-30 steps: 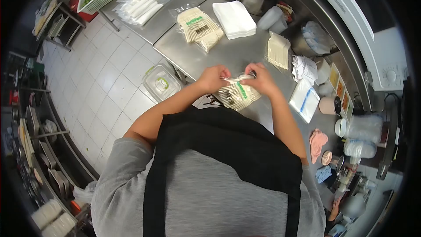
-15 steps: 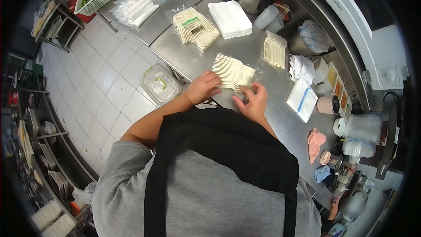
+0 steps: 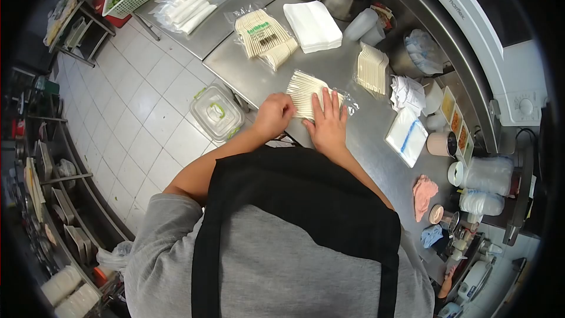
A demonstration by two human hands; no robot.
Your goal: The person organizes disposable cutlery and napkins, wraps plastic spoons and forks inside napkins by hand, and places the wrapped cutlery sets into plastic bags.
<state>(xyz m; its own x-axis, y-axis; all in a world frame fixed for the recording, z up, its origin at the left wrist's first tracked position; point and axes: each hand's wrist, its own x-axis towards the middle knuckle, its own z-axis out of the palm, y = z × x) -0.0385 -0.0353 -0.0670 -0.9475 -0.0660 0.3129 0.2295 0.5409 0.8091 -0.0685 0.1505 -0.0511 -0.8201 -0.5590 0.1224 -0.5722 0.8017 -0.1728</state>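
A clear plastic bag of pale disposable cutlery (image 3: 303, 89) lies on the steel counter in front of me. My right hand (image 3: 328, 125) rests on its right part, palm down, fingers spread. At the left edge of the bag is my left hand (image 3: 275, 116), its fingers curled closed; whatever they pinch is hidden. Beyond lies a similar bag of cutlery with a green printed label (image 3: 265, 35). To the right stands another cutlery pack (image 3: 371, 69), close to a stack of white napkins (image 3: 312, 26).
Wrapped white rolls (image 3: 188, 7) lie on the far left counter (image 3: 220, 62). A lidded clear container (image 3: 216, 113) is below the counter's left edge. Along the right are a flat white packet (image 3: 406, 136), a pink cloth (image 3: 424, 196) and food trays (image 3: 456, 122).
My right hand has gone from pinching at the bag's near right edge to lying flat on top of it. My left hand has shifted slightly and its fingers have curled tighter.
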